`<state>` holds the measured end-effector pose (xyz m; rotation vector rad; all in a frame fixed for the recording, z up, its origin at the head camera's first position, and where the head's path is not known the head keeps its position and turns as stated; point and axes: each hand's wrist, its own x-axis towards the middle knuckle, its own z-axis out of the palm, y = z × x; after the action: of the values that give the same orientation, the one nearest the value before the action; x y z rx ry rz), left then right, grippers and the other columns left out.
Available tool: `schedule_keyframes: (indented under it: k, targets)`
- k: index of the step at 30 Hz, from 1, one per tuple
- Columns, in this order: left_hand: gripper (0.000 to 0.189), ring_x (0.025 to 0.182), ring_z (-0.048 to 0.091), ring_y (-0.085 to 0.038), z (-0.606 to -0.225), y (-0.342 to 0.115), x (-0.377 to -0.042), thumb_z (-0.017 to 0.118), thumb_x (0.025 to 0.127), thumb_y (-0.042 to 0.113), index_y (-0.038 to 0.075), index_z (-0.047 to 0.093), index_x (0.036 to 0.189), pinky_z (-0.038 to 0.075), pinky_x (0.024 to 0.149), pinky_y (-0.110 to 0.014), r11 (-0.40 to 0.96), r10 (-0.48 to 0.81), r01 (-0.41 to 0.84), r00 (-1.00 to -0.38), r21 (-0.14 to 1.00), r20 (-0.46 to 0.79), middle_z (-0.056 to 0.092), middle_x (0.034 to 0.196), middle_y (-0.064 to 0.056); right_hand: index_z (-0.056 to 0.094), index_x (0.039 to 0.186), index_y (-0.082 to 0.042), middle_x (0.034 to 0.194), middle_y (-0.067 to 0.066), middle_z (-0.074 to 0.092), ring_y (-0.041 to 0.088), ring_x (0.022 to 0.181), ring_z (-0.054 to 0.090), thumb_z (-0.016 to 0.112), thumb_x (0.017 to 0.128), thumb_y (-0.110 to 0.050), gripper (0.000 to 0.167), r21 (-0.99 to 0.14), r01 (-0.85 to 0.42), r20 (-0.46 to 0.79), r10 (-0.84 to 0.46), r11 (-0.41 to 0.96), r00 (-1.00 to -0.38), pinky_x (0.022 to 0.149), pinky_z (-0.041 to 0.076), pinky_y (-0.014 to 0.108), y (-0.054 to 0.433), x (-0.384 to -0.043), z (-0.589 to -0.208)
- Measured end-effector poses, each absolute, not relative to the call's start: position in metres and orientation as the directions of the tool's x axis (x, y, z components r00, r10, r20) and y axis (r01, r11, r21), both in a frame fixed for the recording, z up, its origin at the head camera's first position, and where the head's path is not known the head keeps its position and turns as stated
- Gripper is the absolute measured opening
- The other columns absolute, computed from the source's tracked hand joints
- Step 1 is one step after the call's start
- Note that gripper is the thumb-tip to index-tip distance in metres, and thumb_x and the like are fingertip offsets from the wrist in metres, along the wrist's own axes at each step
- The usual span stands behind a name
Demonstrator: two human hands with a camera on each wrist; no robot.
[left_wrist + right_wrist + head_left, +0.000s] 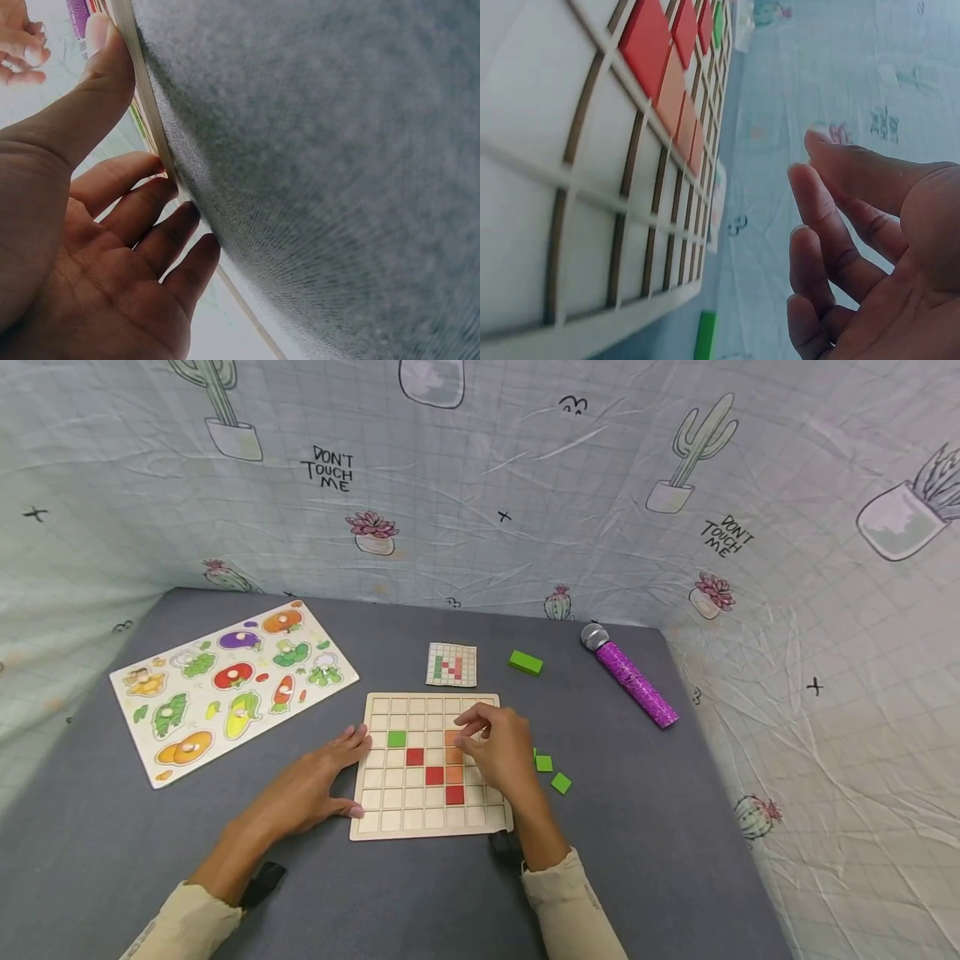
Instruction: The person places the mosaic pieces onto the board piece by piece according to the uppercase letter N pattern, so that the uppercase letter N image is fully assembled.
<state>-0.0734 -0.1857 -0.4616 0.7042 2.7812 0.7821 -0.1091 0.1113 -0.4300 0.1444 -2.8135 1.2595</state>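
Note:
A wooden grid board [392, 820] lies on the dark table with a few tiles in its cells. Three red tiles [434, 776] step down diagonally from a green tile [397, 739]. Orange tiles [453, 774] form a column above the lowest red one. My left hand [311, 785] rests against the board's left edge, thumb and fingertips touching the rim. Above the orange column hovers my right hand [501, 752], its fingers loosely bent. In the right wrist view, thumb and fingers [810, 191] stand apart from the board, with nothing visible between them.
Behind the board lies a small pattern card [452, 665], beside a green block [526, 662]. Loose green tiles [561, 783] are to the right. A vegetable puzzle board [341, 664] sits at the left, and a glittery purple microphone [633, 681] at the right.

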Motion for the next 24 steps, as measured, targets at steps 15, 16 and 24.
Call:
schedule_keyframes:
  k: [15, 16, 24]
  targets:
    - [0.105, 0.157, 0.035, -0.048, -0.459, -0.185, -0.073, 0.097, 0.073, 0.032, -0.003, 0.046, 0.158, 0.040, 0.117, -0.067, 0.756, 0.486, 0.397, -0.873, 0.520, -0.039, 0.037, 0.170, -0.023, 0.081, 0.106, -0.013, 0.089, 0.002, 0.076, 0.030, 0.091, 0.065, 0.091, 0.084, -0.008, 0.024, -0.754, 0.000, 0.030, 0.034, 0.656, -0.999, 0.083, 0.050, 0.040, 0.159, -0.099, -0.434]
    - [0.105, 0.157, 0.035, -0.048, -0.459, -0.186, -0.073, 0.097, 0.073, 0.032, -0.003, 0.046, 0.158, 0.040, 0.117, -0.067, 0.755, 0.487, 0.398, -0.873, 0.521, -0.039, 0.037, 0.169, -0.023, 0.081, 0.106, -0.012, 0.091, 0.004, 0.077, 0.029, 0.090, 0.065, 0.091, 0.084, -0.008, 0.025, -0.750, 0.000, 0.031, 0.035, 0.661, -0.999, 0.083, 0.050, 0.041, 0.162, -0.099, -0.436]
    - [0.105, 0.157, 0.034, -0.048, -0.459, -0.185, -0.073, 0.096, 0.073, 0.033, -0.002, 0.046, 0.158, 0.040, 0.118, -0.066, 0.758, 0.484, 0.394, -0.874, 0.521, -0.044, 0.037, 0.170, -0.023, 0.082, 0.106, -0.014, 0.100, 0.006, 0.079, 0.031, 0.093, 0.066, 0.093, 0.080, -0.007, 0.028, -0.705, 0.037, 0.017, 0.068, 0.708, -0.998, 0.088, 0.048, 0.044, 0.183, -0.099, -0.443]
